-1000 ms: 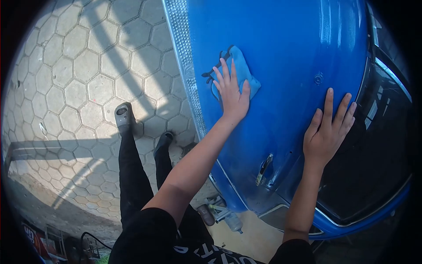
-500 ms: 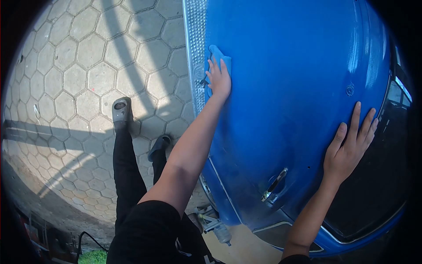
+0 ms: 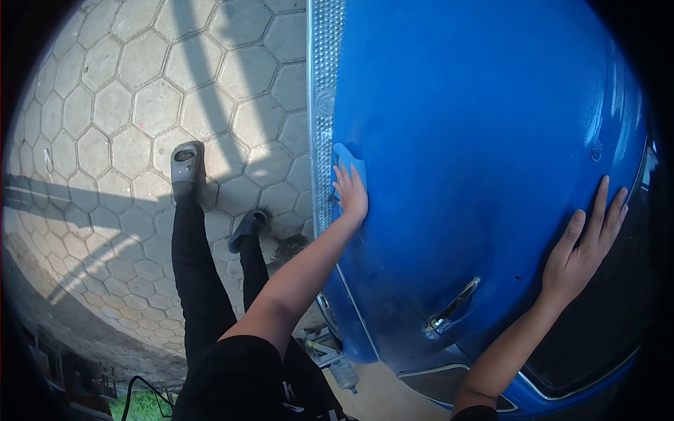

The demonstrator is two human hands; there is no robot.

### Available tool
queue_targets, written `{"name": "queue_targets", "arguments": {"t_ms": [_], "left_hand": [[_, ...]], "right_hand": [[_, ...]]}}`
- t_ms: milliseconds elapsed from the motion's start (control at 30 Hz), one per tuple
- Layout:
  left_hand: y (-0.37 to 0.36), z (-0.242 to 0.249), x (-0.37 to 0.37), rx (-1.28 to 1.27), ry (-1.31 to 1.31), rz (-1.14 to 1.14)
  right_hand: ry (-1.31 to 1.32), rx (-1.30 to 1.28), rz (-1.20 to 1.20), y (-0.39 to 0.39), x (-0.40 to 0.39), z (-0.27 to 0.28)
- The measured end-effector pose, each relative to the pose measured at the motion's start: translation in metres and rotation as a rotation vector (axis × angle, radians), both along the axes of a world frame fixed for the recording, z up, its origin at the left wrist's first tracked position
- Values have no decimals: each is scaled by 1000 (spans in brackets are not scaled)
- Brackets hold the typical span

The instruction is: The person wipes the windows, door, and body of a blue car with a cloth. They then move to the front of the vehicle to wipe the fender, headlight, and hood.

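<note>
The left arm (image 3: 309, 263) reaches forward and slants inward from the lower part of the view, its elbow slightly bent. At the wrist (image 3: 352, 217) the left grip (image 3: 352, 194) turns back toward the left, palm down, fingers extended and close together; its thumb cannot be made out clearly. The right arm (image 3: 507, 344) reaches forward and outward on the other side. The right grip (image 3: 581, 259) lies palm down and open, fingers long and nearly straight, the thumb (image 3: 572, 230) held apart from them. The two grips are well apart.

No readable text, white marks (image 3: 289, 397) on black shirt (image 3: 228, 372) illegible, round emblem (image 3: 325, 104) on metal strip (image 3: 326, 52) unclear
</note>
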State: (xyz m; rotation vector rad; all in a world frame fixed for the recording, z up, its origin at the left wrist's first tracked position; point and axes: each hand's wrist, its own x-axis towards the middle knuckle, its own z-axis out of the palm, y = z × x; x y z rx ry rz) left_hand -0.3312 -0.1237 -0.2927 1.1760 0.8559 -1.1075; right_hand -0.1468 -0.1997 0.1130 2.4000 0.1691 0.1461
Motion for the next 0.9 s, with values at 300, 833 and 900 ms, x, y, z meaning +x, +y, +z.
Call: {"name": "queue_targets", "arguments": {"t_ms": [300,833,900], "left_hand": [[-9,-28,251,21,-705,122],[-9,17,46,13,465,115],[-11,26,90,-7,405,178]], "right_hand": [[22,-27,-9,-2,0,3],[36,-18,-193,4,-6,9],[42,-7,-213,5,-6,8]]}}
